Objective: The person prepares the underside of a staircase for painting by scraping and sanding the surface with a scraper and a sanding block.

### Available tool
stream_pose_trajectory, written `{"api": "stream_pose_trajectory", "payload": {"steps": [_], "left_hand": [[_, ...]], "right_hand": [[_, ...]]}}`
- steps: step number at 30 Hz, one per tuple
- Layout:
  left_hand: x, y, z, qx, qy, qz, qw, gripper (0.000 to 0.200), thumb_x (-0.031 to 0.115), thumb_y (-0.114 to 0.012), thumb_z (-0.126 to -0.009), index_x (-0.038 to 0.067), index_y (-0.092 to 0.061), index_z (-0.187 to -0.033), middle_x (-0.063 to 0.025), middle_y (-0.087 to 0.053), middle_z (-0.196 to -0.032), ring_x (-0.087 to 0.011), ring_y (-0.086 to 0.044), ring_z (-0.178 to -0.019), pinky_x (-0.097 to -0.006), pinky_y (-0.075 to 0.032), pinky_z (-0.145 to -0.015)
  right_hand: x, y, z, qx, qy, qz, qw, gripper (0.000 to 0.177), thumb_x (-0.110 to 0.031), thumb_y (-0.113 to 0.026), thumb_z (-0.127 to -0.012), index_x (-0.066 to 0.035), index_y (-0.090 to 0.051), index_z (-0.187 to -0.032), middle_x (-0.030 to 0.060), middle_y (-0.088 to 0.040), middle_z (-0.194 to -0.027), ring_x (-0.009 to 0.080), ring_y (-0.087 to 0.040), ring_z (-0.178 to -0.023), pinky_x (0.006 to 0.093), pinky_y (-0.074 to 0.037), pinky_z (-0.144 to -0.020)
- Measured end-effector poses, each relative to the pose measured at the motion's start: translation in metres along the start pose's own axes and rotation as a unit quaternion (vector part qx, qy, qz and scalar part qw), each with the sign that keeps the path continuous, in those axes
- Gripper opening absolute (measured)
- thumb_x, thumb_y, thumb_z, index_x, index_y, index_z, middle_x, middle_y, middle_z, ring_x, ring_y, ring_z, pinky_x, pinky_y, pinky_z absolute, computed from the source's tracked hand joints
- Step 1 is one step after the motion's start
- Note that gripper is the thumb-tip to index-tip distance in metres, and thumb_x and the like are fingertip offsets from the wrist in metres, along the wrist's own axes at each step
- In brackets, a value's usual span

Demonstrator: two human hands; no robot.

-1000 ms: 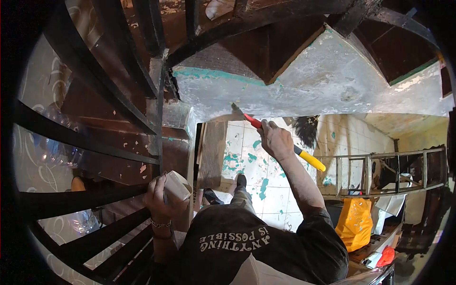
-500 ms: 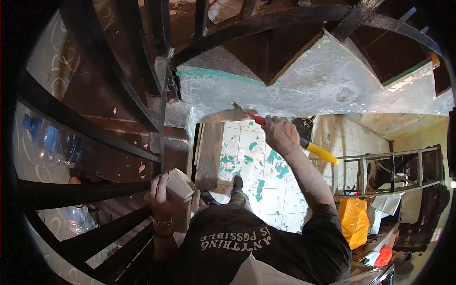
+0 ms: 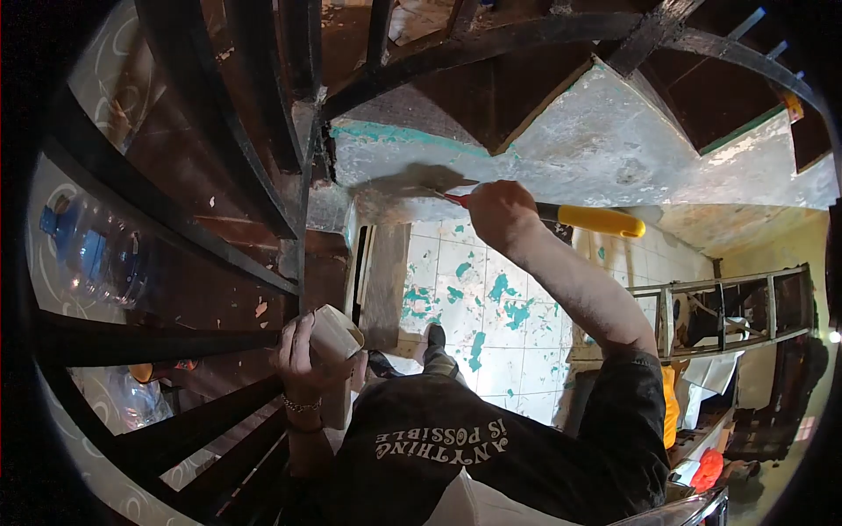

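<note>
My right hand (image 3: 503, 213) is closed around a tool with a yellow handle (image 3: 602, 220) that sticks out to the right. A red part and a thin tip (image 3: 449, 198) show left of the fist, close to the worn grey wall (image 3: 561, 167) under the stair edge. I cannot tell whether the tip touches the wall. At the lower left, my left hand (image 3: 303, 355) is wrapped around the top of a whitish squared post (image 3: 336, 336) beside the dark railing.
Dark metal railing bars (image 3: 175, 346) fan across the left and top. Plastic bottles (image 3: 96, 250) lie beyond them. Green paint flakes are scattered over the white tiled floor (image 3: 491, 359). A ladder (image 3: 719, 317) is at the right, above an orange bag (image 3: 670, 408).
My right hand has moved up and slightly left, and the yellow handle has swung up and farther right. My left hand keeps its hold on the post.
</note>
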State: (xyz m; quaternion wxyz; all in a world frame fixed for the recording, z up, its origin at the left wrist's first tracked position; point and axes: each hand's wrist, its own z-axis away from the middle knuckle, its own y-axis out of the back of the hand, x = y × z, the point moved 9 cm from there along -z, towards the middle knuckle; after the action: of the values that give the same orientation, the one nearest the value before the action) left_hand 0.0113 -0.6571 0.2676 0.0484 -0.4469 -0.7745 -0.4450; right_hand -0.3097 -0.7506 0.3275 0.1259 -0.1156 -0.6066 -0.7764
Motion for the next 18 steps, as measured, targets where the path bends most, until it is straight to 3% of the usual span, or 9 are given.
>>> {"api": "stream_pose_trajectory", "payload": {"steps": [2,4,6,8,10,14,16,18], "left_hand": [[0.001,0.0,-0.001,0.0,-0.01,0.0,1.0,0.065,0.03,-0.078,-0.069,-0.008,-0.058,-0.118,-0.0246,-0.063,-0.11,-0.0436,-0.063,-0.095,-0.0502,-0.054,-0.08],[-0.001,0.002,-0.002,0.017,0.01,-0.031,0.999,0.085,0.058,-0.084,-0.062,-0.004,-0.062,-0.116,-0.0192,-0.066,-0.105,-0.0355,-0.068,-0.092,-0.0448,-0.057,-0.076],[-0.001,0.002,-0.002,0.02,0.006,-0.027,0.999,0.084,0.058,-0.083,-0.063,-0.003,-0.062,-0.116,-0.0189,-0.066,-0.105,-0.0354,-0.068,-0.092,-0.0448,-0.057,-0.076],[-0.004,0.001,0.001,0.023,0.002,-0.021,1.0,0.083,0.058,-0.082,-0.064,-0.003,-0.062,-0.116,-0.0187,-0.066,-0.105,-0.0352,-0.068,-0.093,-0.0447,-0.057,-0.076],[0.001,-0.006,0.005,0.016,-0.066,-0.104,0.992,0.083,0.061,-0.079,-0.066,-0.003,-0.062,-0.116,-0.0184,-0.066,-0.106,-0.0355,-0.068,-0.093,-0.0449,-0.058,-0.076],[-0.007,0.002,0.003,0.035,-0.005,-0.013,0.999,0.082,0.062,-0.077,-0.068,-0.003,-0.062,-0.116,-0.0187,-0.066,-0.106,-0.0361,-0.068,-0.093,-0.0449,-0.058,-0.075],[-0.002,0.002,0.002,0.044,-0.026,-0.023,0.998,0.081,0.06,-0.077,-0.067,-0.004,-0.062,-0.115,-0.0194,-0.066,-0.105,-0.037,-0.068,-0.092,-0.0449,-0.058,-0.075],[-0.003,0.002,0.003,0.045,-0.02,-0.014,0.999,0.081,0.058,-0.079,-0.066,-0.004,-0.062,-0.115,-0.0197,-0.066,-0.104,-0.0374,-0.068,-0.092,-0.045,-0.058,-0.076]], "right_hand": [[-0.005,0.001,-0.005,-0.023,0.008,0.035,0.999,0.021,-0.013,-0.056,-0.089,-0.007,-0.076,-0.095,0.0136,-0.074,-0.094,0.0285,-0.072,-0.093,0.0387,-0.057,-0.077],[-0.004,0.013,-0.006,-0.031,0.008,0.044,0.999,0.021,-0.013,-0.056,-0.09,-0.007,-0.076,-0.095,0.013,-0.074,-0.095,0.0277,-0.072,-0.093,0.0384,-0.056,-0.077],[-0.006,0.013,-0.007,-0.039,0.008,0.052,0.998,0.021,-0.014,-0.056,-0.09,-0.008,-0.076,-0.096,0.0123,-0.074,-0.095,0.0269,-0.071,-0.094,0.038,-0.056,-0.078],[-0.02,0.011,-0.014,0.04,0.04,0.073,0.996,0.02,-0.013,-0.057,-0.085,-0.006,-0.075,-0.088,0.0148,-0.073,-0.085,0.0284,-0.072,-0.085,0.0404,-0.057,-0.072],[-0.022,0.004,-0.021,0.033,0.043,0.109,0.993,0.021,-0.014,-0.057,-0.085,-0.006,-0.076,-0.087,0.0148,-0.073,-0.086,0.0288,-0.072,-0.085,0.041,-0.057,-0.072],[-0.011,0.023,-0.014,0.024,0.047,0.087,0.995,0.022,-0.014,-0.055,-0.086,-0.006,-0.075,-0.086,0.0147,-0.073,-0.086,0.0292,-0.072,-0.084,0.041,-0.057,-0.071],[-0.01,0.006,-0.017,-0.005,0.049,0.099,0.994,0.021,-0.016,-0.056,-0.089,-0.011,-0.077,-0.093,0.0086,-0.075,-0.094,0.024,-0.073,-0.09,0.0381,-0.056,-0.074],[-0.013,-0.024,-0.023,0.014,0.047,0.065,0.997,0.02,-0.016,-0.057,-0.087,-0.009,-0.076,-0.088,0.011,-0.075,-0.091,0.0253,-0.073,-0.085,0.04,-0.056,-0.069]]}}
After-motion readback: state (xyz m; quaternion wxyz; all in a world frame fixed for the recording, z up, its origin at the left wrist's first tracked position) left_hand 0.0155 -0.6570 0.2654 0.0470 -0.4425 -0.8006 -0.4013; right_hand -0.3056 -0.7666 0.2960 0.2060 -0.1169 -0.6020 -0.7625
